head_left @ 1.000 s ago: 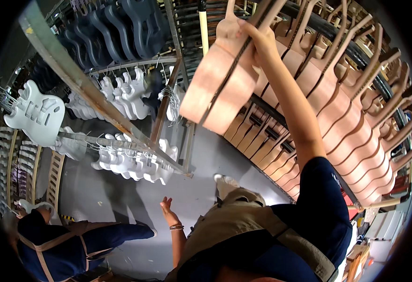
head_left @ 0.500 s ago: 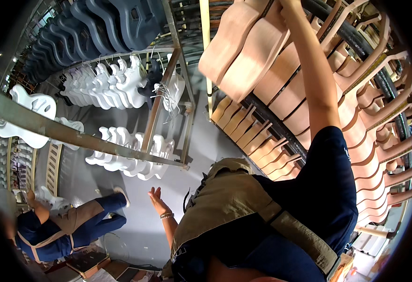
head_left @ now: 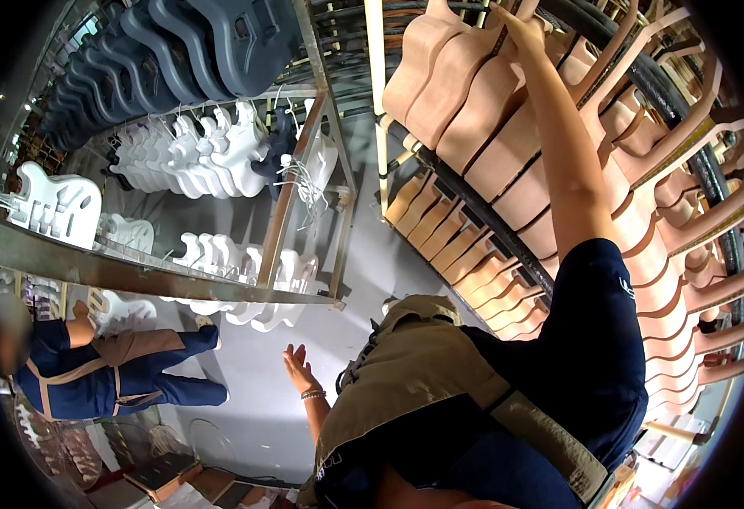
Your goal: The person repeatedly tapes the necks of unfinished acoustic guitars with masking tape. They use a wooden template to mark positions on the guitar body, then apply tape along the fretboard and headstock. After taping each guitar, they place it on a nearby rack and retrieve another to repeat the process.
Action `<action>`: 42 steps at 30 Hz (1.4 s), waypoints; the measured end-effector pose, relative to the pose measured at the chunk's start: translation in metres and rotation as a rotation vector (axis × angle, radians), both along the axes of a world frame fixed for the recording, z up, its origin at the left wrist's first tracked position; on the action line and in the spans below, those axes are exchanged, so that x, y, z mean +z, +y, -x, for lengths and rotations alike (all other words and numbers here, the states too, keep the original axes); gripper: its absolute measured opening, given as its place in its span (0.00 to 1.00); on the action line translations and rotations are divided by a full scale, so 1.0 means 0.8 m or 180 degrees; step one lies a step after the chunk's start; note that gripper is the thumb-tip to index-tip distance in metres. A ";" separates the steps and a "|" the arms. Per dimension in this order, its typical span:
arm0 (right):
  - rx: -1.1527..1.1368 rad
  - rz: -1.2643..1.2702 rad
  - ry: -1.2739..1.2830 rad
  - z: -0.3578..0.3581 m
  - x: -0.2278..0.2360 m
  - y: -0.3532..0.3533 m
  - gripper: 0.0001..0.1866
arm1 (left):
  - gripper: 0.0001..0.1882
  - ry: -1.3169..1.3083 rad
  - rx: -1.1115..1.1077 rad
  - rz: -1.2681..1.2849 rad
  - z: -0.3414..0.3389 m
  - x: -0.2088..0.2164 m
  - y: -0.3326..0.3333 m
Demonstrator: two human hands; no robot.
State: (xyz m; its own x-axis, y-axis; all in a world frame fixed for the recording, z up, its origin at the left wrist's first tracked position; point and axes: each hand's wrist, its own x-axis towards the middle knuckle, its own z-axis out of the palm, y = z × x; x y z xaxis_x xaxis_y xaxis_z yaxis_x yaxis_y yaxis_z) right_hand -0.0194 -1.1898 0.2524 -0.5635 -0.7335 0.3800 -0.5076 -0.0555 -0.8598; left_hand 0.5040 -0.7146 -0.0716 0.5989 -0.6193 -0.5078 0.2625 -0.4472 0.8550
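Note:
High on the right, my right hand is at the upper end of a row of bare wooden guitar bodies, its visible fingers stretched out and apart. The fingertips are close to the wood near the top edge; whether they touch it cannot be made out. The bodies stand side by side on a rack with black padded bars. Down at the left of my apron, my left hand hangs in the air, palm turned up, fingers spread and holding nothing. A beaded bracelet circles that wrist.
A metal frame crosses the left side, with dark guitar bodies above and white ones below. Another person in an apron stands at lower left. More wooden bodies fill a lower tier. Boxes lie at the bottom.
The foremost wooden bodies, earlier sticking out toward the lower left, now sit further up in line with the row. My right hand's fingers have spread. The other person has shifted.

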 end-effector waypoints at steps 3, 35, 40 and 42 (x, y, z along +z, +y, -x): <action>-0.1898 0.1016 0.1735 -0.023 -0.025 0.000 0.45 | 0.37 0.0056 -0.0029 -0.0019 0.003 -0.002 0.000; 0.5302 0.0626 -0.0282 -0.345 0.064 0.378 0.35 | 0.26 -0.0658 0.0813 0.0015 0.149 0.008 0.255; 0.7101 -0.1113 -0.1187 -0.466 -0.062 0.562 0.29 | 0.46 -0.2077 0.0795 0.0349 0.141 0.108 0.370; 0.7921 -0.1767 -0.1050 -0.519 -0.087 0.648 0.28 | 0.53 -0.2554 0.0610 0.0383 0.137 0.142 0.412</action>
State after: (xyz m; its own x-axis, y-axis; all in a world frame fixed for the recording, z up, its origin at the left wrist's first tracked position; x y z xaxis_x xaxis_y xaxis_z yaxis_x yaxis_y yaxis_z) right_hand 0.3958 -0.6714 0.1828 0.9667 0.1979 0.1622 0.1441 0.1025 -0.9842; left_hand 0.3941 -0.3854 0.0420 0.8512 -0.4925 0.1812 -0.3846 -0.3505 0.8539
